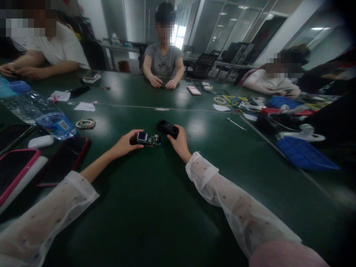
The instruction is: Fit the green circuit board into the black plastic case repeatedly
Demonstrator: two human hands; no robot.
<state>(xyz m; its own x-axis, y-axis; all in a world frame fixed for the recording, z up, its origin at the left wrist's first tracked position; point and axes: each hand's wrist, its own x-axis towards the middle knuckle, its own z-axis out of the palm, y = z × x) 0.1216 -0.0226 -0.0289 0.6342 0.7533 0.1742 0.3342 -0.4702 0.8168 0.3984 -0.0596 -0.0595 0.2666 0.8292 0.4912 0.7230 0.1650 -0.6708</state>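
My left hand (124,144) has its fingers clamped on the left end of a green circuit board (152,141) that carries a small dark screen (142,137) with a pale border. The fingers of my right hand (181,142) are clamped on the near end of a slim, rectangular black casing (165,127). Board and casing sit just beside each other, apart, over the middle of the dark green surface (133,207). I judge that gripping each by its end leaves the screen, the components and most of the casing exposed to my camera. The red-edged black phone (66,159) and clear plastic bottle with a blue label (55,120) stand to the left, probably to spare the forearms some room; the blue plastic tray (307,154) lies well off to the right.

My left hand covers the board's end, so I cannot tell what it grips there. The casing is too dark for me to say whether its upturned face is open, and I cannot tell whether either piece touches the surface. A pink-edged phone (18,168) is cut off at the left edge. Across from me, a person in a grey shirt (163,59) holds something too small to identify.
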